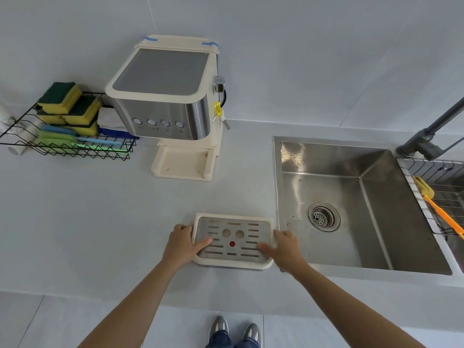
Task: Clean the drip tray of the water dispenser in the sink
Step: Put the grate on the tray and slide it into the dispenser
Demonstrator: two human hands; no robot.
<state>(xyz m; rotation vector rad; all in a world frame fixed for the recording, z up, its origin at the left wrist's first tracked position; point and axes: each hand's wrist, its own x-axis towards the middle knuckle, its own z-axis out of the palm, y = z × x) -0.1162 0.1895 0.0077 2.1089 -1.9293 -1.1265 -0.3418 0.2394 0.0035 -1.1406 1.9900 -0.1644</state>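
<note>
The drip tray (233, 240) sits near the tabletop's front edge, just beside the sink (334, 204). The left hand (182, 244) and right hand (282, 247) clasp its opposite sides, thumbs on the grate. Lifting it level should avoid spilling any water inside.

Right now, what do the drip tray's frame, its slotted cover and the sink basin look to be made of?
Drip tray frame: cream, matte, probably molded plastic, given its rounded edges. Its slotted cover: dull gray brushed metal, likely stainless steel, with punched slots and holes. Sink: brushed stainless steel, judging by its streaky reflections.
</note>
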